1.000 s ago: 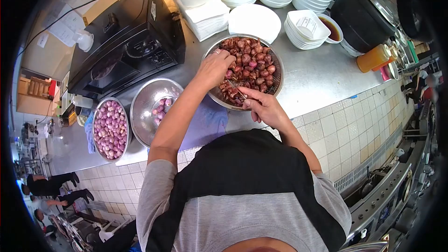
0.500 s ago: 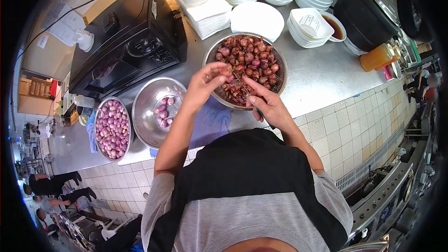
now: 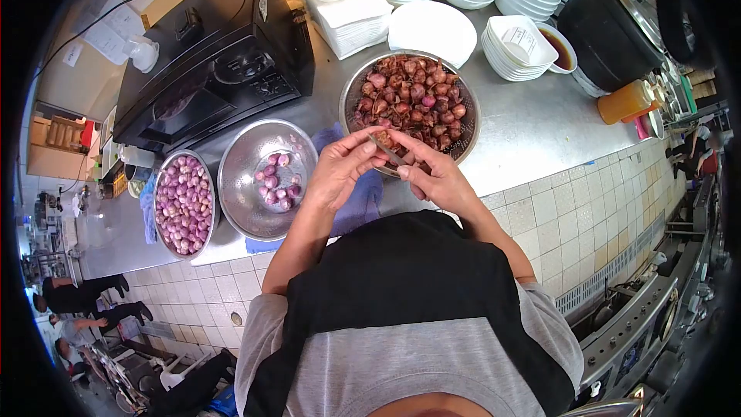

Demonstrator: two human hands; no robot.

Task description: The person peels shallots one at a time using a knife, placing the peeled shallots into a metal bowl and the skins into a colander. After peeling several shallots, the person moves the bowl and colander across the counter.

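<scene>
In the head view, I have the colander (image 3: 472, 120) of unpeeled shallots just beyond my grip, its near rim partly behind my fingers. Left of the grip sit the perforated bowl (image 3: 235, 205) of peeled shallots and, farther out, the microwave (image 3: 224, 62) on the table (image 3: 532, 127). My left hand (image 3: 340, 170) angles inward, pinching a brown-skinned shallot (image 3: 382, 138); my right hand (image 3: 434, 176) clasps a knife (image 3: 388, 150), its blade slanting leftward and away from me, against the shallot.
</scene>
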